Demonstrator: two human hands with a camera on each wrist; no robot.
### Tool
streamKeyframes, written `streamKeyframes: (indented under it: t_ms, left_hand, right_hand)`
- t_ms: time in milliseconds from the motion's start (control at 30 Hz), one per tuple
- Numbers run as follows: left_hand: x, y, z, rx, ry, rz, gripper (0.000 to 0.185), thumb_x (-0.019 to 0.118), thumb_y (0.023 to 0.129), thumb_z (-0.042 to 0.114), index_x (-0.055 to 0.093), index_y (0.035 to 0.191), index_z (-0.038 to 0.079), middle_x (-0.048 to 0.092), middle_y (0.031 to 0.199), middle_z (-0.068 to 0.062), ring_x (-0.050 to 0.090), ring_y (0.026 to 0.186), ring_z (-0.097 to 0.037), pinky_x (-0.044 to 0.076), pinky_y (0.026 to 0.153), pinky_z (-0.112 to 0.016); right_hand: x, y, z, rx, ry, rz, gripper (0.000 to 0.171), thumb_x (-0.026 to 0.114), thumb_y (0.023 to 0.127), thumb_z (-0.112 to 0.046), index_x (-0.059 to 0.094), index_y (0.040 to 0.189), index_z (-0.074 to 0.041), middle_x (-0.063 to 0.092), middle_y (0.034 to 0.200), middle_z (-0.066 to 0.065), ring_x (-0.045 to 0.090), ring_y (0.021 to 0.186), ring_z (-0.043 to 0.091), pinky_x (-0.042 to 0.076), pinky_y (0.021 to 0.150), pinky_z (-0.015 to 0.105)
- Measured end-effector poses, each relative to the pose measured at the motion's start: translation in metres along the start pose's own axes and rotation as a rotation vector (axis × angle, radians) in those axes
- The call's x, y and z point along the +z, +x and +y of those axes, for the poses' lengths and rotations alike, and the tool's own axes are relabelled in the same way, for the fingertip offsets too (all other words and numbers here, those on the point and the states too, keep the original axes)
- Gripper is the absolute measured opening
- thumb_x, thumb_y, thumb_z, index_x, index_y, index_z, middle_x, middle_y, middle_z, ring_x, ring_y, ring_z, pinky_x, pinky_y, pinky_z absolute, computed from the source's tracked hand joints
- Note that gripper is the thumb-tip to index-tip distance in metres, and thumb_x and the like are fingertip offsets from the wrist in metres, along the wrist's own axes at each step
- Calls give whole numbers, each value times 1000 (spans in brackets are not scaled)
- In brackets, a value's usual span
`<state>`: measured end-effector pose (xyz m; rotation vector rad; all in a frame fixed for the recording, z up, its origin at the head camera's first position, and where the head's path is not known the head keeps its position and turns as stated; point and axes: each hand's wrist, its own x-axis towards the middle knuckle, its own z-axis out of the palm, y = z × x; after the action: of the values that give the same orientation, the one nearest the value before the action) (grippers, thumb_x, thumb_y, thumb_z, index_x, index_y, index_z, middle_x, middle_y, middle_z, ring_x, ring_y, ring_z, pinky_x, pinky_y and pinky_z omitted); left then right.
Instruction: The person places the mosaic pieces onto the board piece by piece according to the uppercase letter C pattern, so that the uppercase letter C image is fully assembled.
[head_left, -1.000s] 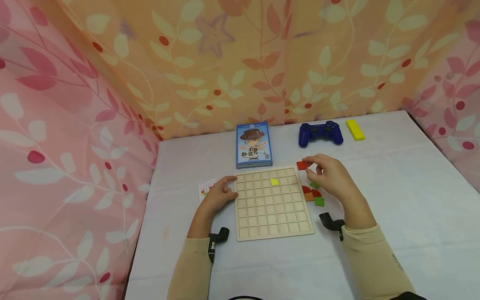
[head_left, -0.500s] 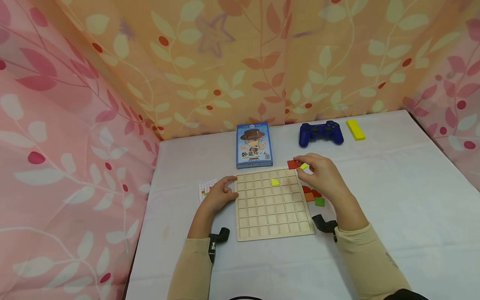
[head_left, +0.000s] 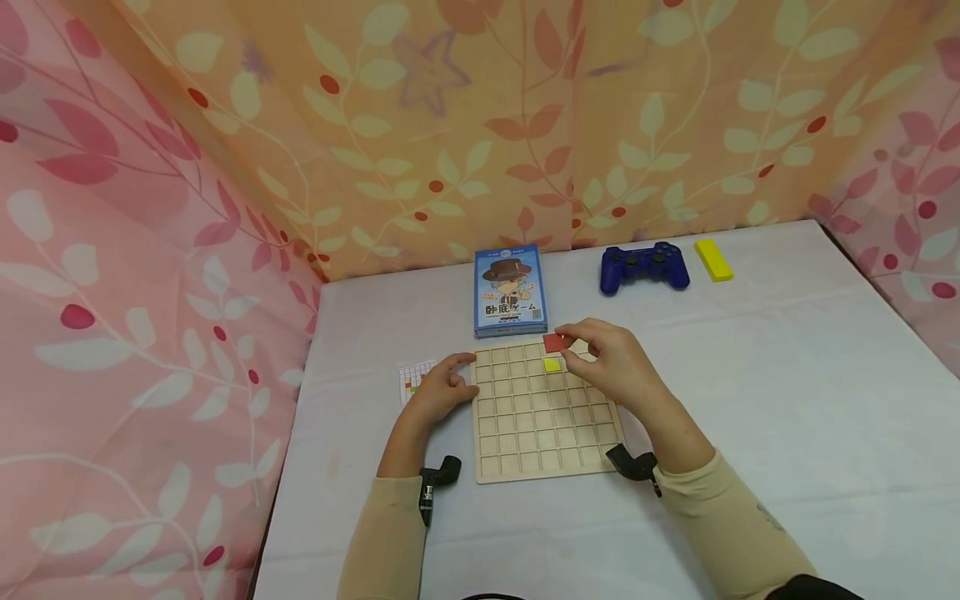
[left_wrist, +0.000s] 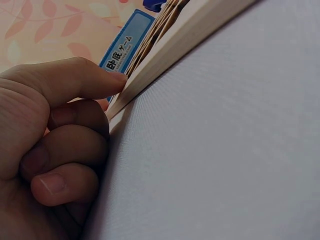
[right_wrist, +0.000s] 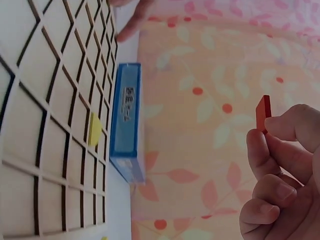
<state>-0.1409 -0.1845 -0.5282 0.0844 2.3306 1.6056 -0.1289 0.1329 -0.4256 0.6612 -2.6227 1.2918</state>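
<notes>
Red tile (head_left: 553, 342) pinched flat between thumb and fingertips of right hand (head_left: 607, 367), held above far edge of wooden grid board (head_left: 525, 433), over the top row, just beyond the yellow tile (head_left: 551, 364) already seated in a cell. In wrist view red tile (right_wrist: 263, 113) shows edge-on, clear of the board, nipped by one corner only.

Right grip: closed round the tile, thumb against forefinger, remaining fingers curled under. Left hand (head_left: 444, 390): fingers curled, forefinger tip and knuckles pressed against the board's left edge (left_wrist: 165, 55), steadying rather than holding.

To seat well, likely needs:
- tile square to the grid lines before lowering; a corner-first drop would probably catch on the ribs between cells
- lowering flat, then release by parting thumb and forefinger, not sliding
- fingertip press on top to settle flush
- care not to nudge the yellow tile in the adjoining cell
- left hand braced so board does not skate on the tabletop (head_left: 787, 375)

Exact target cell not determinable; tile hovers by the cell directly beyond the yellow one.

Outward: blue card box (head_left: 510, 290) just beyond the board; small printed pattern card (head_left: 412, 379) left of left hand; blue game controller (head_left: 643, 266) and yellow block (head_left: 712, 259) far right, well apart. Floral curtains (head_left: 150, 250) around.
</notes>
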Motion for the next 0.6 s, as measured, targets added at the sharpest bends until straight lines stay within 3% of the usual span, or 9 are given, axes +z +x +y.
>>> streamKeyframes:
  t_ms: [233,500,600]
  left_hand:
    - [0,0,-1,14,0,-1,63,77,89,7,53,147,10,48,57,3,35,46,-8,30,48,-26]
    - [-1,1,-1,6,5,-2,63,76,88,6,53,147,11,48,57,4,35,46,-6,29,47,-25]
    - [0,0,1,7,4,-4,63,75,88,6,52,147,10,48,57,4,35,46,-7,28,47,-25]
  right_hand:
    - [16,1,-5,-7,29,-35,28,75,92,-7,75,119,-4,69,100,0,55,78,26,44,67,33]
    - [36,7,8,17,18,-66,28,77,91,-10,76,119,-5,52,82,5,45,74,18,37,65,32]
    - [41,8,13,52,14,-81,29,76,92,-12,76,120,-6,54,81,6,47,75,20,38,65,34]
